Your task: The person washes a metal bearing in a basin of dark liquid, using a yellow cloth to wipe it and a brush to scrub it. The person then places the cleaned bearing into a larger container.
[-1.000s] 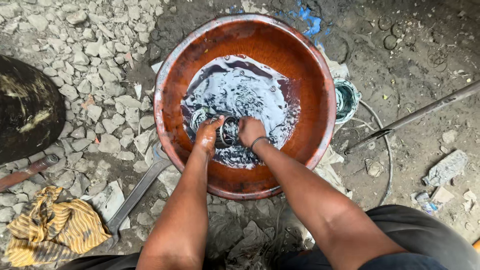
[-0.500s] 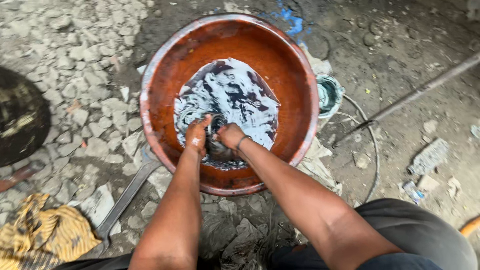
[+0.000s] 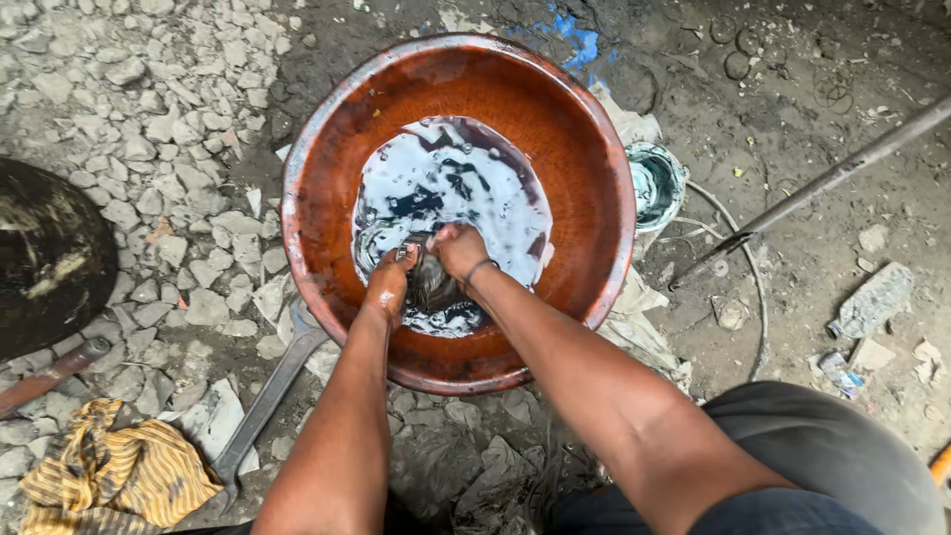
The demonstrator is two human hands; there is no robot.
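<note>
Over the last second both hands have drawn closer together in the pool, so the scrubbing now looks tighter. The left hand (image 3: 388,282) and right hand (image 3: 459,250) are closed around a dark metal part (image 3: 431,282), perhaps a ring; the oily liquid hides its shape. It sits at the near side of the rust-brown basin (image 3: 327,178). The ground is broken stone and dirt: a striped yellow rag (image 3: 109,476) near left, a long rod (image 3: 822,183) far right.

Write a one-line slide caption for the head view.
Both hands grip a dark part in the basin's murky liquid.
</note>
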